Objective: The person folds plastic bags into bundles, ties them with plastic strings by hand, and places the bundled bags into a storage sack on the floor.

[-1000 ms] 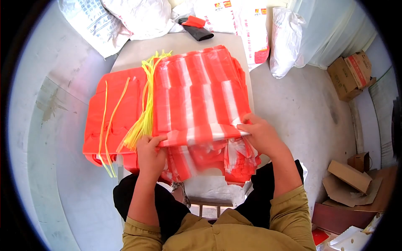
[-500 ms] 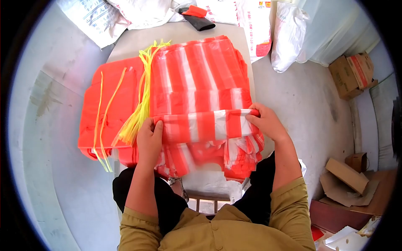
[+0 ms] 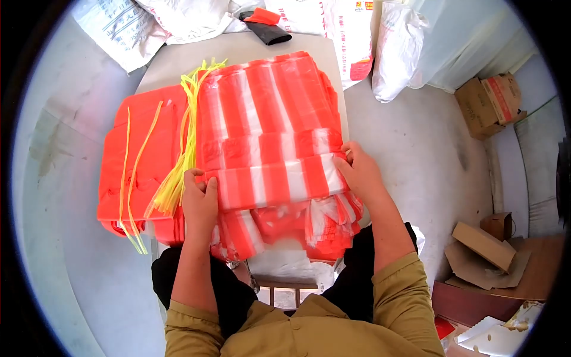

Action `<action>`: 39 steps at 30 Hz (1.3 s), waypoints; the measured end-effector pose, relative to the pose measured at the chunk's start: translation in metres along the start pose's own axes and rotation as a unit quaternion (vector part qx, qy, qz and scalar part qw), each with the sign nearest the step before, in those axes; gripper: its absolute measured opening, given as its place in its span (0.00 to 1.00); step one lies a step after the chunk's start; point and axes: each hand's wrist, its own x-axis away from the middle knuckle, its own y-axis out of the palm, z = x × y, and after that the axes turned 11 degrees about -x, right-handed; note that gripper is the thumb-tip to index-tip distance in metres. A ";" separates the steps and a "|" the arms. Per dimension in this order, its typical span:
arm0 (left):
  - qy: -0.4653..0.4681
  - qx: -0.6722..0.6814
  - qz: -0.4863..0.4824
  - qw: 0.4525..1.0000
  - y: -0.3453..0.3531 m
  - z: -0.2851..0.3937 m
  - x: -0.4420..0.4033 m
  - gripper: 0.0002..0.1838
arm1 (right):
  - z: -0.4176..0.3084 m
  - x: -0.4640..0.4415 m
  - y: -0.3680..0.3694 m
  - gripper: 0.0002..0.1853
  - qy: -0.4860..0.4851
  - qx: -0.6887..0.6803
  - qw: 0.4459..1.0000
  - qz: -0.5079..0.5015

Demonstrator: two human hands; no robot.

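sleeves (image 3: pixel 404 297) of tan cloth reach the forearms. beyond them, the left hand (image 3: pixel 199 199) and right hand (image 3: pixel 361 174) pinch opposite ends of a folded band (image 3: pixel 270 183) on the striped bags (image 3: pixel 264 107), stacked on the table (image 3: pixel 238 46). yellow ties (image 3: pixel 190 131) lie between these and the red pile (image 3: pixel 156 134), with two strands (image 3: pixel 126 143) across the latter. farther off stand white sacks (image 3: pixel 398 50).

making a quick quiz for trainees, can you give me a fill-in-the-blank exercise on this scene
The bunched strands beside the striped stack are coloured ____.
Exactly ____ separate strands lie across the plain red stack.
The hand nearer the bunched strands is the person's ____ one.

Missing words: yellow; two; left
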 end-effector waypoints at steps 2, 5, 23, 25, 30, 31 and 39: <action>0.000 -0.006 -0.007 1.000 -0.001 0.002 0.000 0.14 | -0.001 0.001 0.001 0.21 -0.043 0.064 0.997 0.026; 0.010 0.004 0.004 1.000 0.003 -0.004 -0.001 0.13 | -0.003 0.008 0.007 0.20 -0.207 0.192 0.957 0.057; 0.349 -0.287 -0.063 0.890 -0.012 0.035 0.025 0.40 | -0.034 0.023 0.052 0.39 -0.343 0.222 0.892 -0.192; 0.334 -0.292 -0.068 0.894 -0.013 0.034 0.024 0.40 | -0.032 0.020 0.042 0.39 -0.324 0.210 0.900 -0.203; 0.306 -0.266 -0.089 0.910 -0.015 0.025 0.016 0.36 | -0.031 0.020 0.019 0.40 -0.280 0.250 0.905 -0.202; 0.308 -0.266 -0.087 0.909 -0.016 0.023 0.015 0.35 | -0.029 0.020 0.018 0.40 -0.277 0.259 0.904 -0.195; 0.340 -0.270 -0.072 0.898 -0.020 0.018 0.012 0.34 | -0.019 0.019 0.018 0.40 -0.333 0.285 0.888 -0.142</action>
